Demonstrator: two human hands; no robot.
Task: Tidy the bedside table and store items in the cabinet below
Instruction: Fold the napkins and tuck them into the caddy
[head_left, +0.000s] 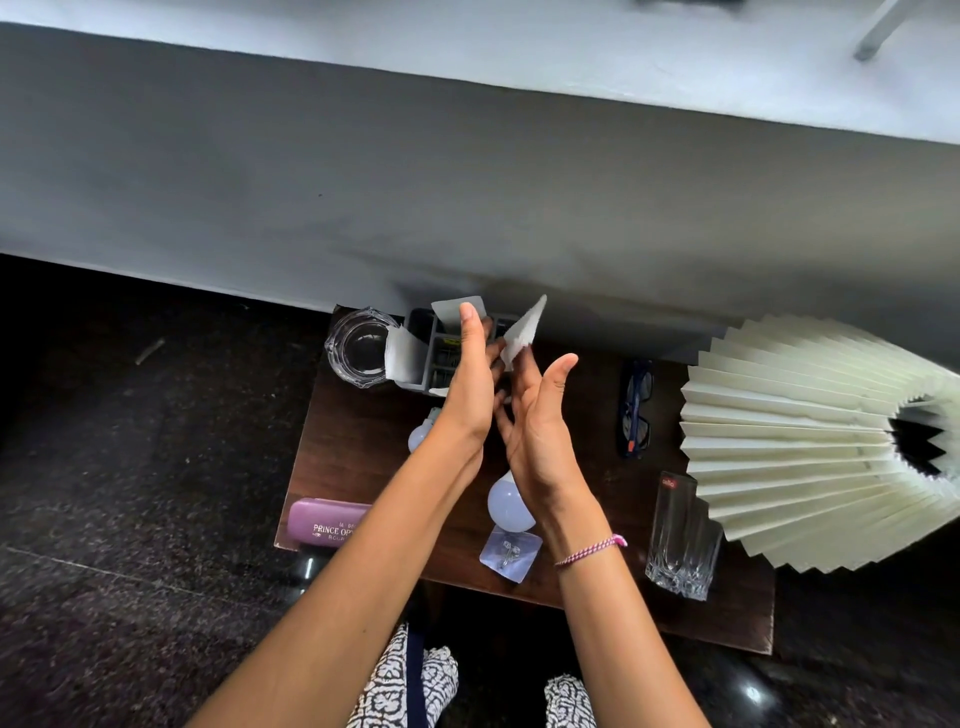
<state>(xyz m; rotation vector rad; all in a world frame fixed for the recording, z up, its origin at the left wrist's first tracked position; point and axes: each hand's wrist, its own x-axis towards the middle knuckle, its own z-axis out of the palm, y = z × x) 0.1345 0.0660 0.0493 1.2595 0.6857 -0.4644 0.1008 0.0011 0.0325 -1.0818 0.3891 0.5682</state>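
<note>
On the dark wooden bedside table (597, 587), my left hand (470, 379) and my right hand (540, 426) are raised together, palms facing each other. Their fingertips meet on the lower edge of a white paper slip (525, 328) and hold it up in the air. Just behind them stands a grey organiser (422, 332) with more white slips (399, 352) sticking out. One slip (451, 307) shows behind my left thumb. How each finger grips is partly hidden.
On the table lie a glass ashtray (357, 345), two bulbs (511, 503) (418, 437), a purple spectacle case (326, 522), an adhesive hook (510, 555), dark glasses (637, 410) and a tumbler (681, 538). A pleated lampshade (800, 441) fills the right side. The wall stands close behind.
</note>
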